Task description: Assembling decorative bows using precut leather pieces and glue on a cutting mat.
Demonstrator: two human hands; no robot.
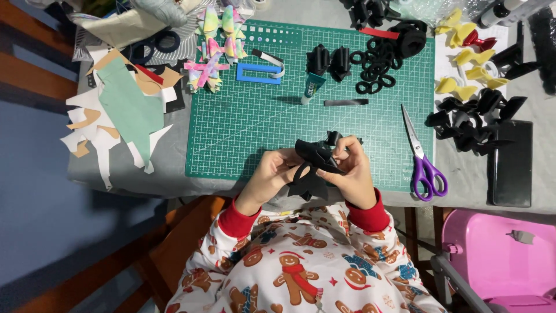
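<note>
Dark phone screen (512, 163) right of the scissors (421, 156).

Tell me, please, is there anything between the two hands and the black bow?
Nothing visible. Both the left hand and the right hand already hold the black bow directly, above the near edge of the green cutting mat. The purple scissors lie off to the right, apart from the hands.
</note>
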